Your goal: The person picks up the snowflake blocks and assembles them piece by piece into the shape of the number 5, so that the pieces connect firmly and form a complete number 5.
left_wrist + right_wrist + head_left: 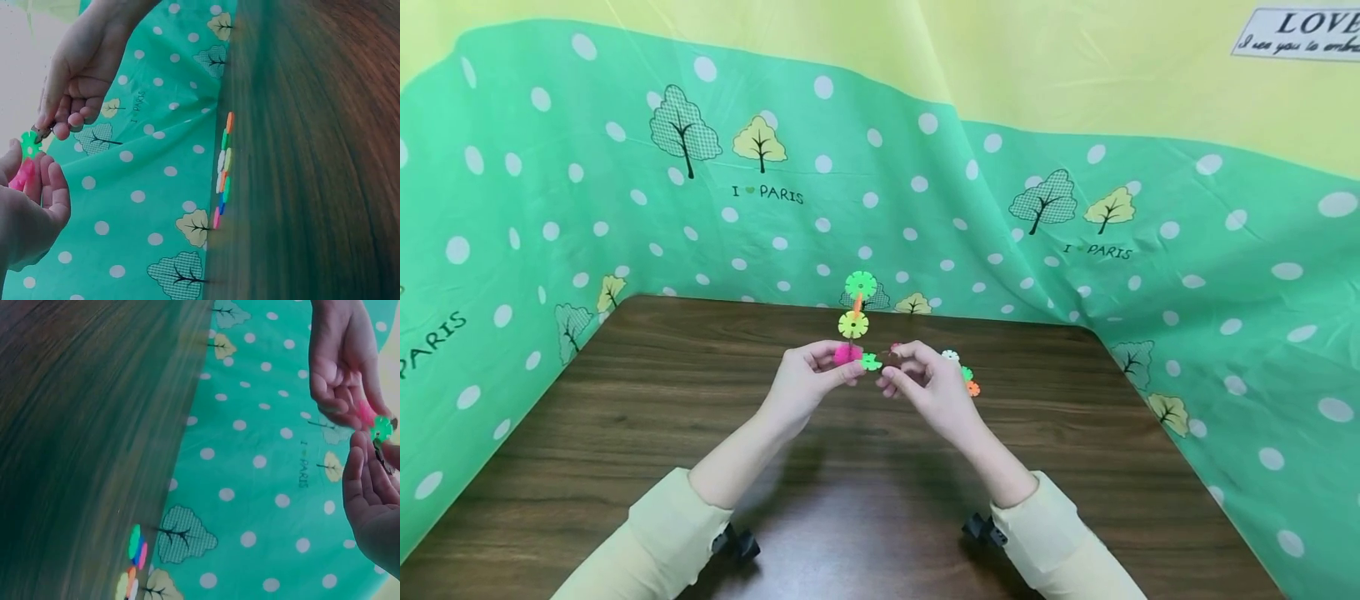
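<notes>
My left grip (pixel 802 379) pinches a pink plastic disc (pixel 846 356), my right grip (pixel 934 387) a brown notched disc (pixel 891 359); likely joining, alignment next.

I'm viewing a dark wood-grain tabletop (pixel 587 433) whose near middle is catching a pale sheen (pixel 865 533); a green, white-dotted fabric backdrop (pixel 895 208) is hanging behind and beside it, showing printed trees (pixel 677 125) and "PARIS" lettering (pixel 782 194) below a yellow band (pixel 1075 67).
</notes>
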Available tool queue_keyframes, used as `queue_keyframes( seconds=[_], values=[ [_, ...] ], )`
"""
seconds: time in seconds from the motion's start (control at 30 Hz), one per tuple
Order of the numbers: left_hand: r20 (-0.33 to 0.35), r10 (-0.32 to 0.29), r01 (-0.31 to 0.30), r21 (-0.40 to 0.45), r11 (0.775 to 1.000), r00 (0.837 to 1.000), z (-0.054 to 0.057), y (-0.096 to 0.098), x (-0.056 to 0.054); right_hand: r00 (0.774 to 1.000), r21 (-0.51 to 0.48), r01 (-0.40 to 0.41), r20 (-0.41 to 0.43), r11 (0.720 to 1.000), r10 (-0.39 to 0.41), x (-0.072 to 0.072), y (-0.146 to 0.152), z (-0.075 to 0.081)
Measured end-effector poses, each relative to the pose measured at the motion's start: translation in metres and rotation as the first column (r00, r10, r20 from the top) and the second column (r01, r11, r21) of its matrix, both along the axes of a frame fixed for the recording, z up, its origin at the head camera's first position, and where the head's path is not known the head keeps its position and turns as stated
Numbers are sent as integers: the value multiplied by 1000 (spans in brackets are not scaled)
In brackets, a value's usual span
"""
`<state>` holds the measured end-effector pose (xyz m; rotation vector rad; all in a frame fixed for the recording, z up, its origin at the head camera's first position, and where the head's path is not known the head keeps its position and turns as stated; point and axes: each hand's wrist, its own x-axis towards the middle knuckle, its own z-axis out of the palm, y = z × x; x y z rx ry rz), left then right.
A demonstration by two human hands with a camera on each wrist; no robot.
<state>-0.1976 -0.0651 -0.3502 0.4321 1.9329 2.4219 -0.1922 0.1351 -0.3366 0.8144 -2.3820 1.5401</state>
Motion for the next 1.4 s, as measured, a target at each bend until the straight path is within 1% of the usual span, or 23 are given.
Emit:
queue_keyframes(
  seconds=[0.03,0.07,0.17,0.23,0.27,0.4,0.47,0.6,0.73,0.9,1.03,1.1,1.17,1.23,1.3,1.33,1.4],
  values=[
    [3,0,0,5,1000,1000,-1,-1,0,1000,4,1,-5,1000,-1,-1,1,0],
    [7,-1,1,8,1000,1000,-2,-1,-1,1000,15,12,-1,1000,-12,1,2,3],
    [13,-3,2,15,1000,1000,-6,-4,-2,999,48,33,-22,998,-32,3,6,14],
    [7,0,0,12,1000,1000,-7,-7,-3,998,76,51,-44,996,-48,-2,15,13],
    [3,-1,1,13,1000,1000,-7,-9,-3,996,105,69,-58,992,-64,-5,20,12],
    [-5,-9,9,25,1000,1000,-7,-13,-2,990,216,104,-114,971,-81,-33,47,-9],
    [-2,-17,17,36,999,1000,-6,-15,-2,989,275,116,-124,954,-85,-42,59,-15],
    [8,-33,33,43,999,999,-5,-17,-1,990,349,118,-116,930,-82,-58,78,-28],
    [20,-35,34,25,999,999,-5,-18,-1,994,405,96,-83,909,-68,-69,94,-40],
    [37,-12,14,-52,999,999,-7,-21,-1,999,477,48,-39,878,-33,-82,113,-53],
    [47,6,-1,-110,994,999,-9,-23,-2,1000,523,-15,15,852,9,-92,127,-61],
    [49,8,-1,-131,991,999,-10,-24,-2,999,551,-47,35,833,33,-97,134,-65],
    [48,3,4,-149,989,999,-12,-25,-3,998,591,-66,39,804,53,-102,142,-70],
    [46,0,7,-162,987,999,-13,-26,-3,997,629,-73,43,774,59,-107,148,-74],
    [40,2,6,-181,983,999,-14,-26,-3,997,657,-73,50,750,53,-110,154,-77],
    [38,3,4,-192,981,999,-14,-27,-3,997,667,-74,52,741,53,-111,157,-78],
    [33,9,-2,-210,978,999,-14,-27,-4,997,676,-77,64,733,46,-112,161,-80]
  ],
)
